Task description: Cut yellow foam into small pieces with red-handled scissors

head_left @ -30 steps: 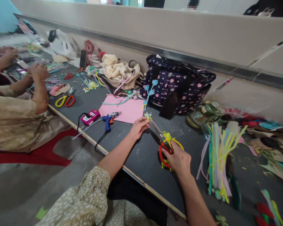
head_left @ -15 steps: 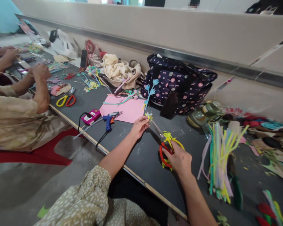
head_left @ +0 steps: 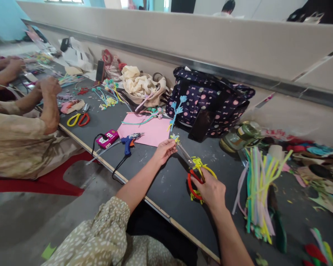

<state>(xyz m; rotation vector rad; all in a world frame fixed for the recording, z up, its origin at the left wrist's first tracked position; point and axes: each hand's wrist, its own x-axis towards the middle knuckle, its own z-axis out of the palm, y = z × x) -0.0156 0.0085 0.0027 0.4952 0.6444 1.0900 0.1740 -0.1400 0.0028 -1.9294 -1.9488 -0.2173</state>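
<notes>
Between the fingertips of my left hand [head_left: 166, 150] is pinched a small yellow and pale craft flower [head_left: 175, 138]. My right hand [head_left: 212, 188] grips scissors [head_left: 195, 181] with one red and one yellow handle. The blades point up and left, their tips at the flower. Under the scissors lies a heap of yellow cut pieces [head_left: 197, 162], partly hidden by my right hand. Just beyond my left hand, a blue craft flower stem [head_left: 176, 111] leans by the dark patterned bag. A pink sheet [head_left: 152, 130] lies to the left of it, with craft stems across its far edge.
A blue glue gun [head_left: 127, 144] and a magenta box [head_left: 107, 139] lie left of my arm. The patterned bag [head_left: 211, 96] and a green jar [head_left: 242, 135] stand at the back. Bundled coloured strips [head_left: 262, 192] lie right. Co-workers' hands [head_left: 48, 87] are at the far left.
The view has tilted up slightly, so things sit a little lower in the picture. Both hands keep nearly the same place, with the scissors still at the flower.
</notes>
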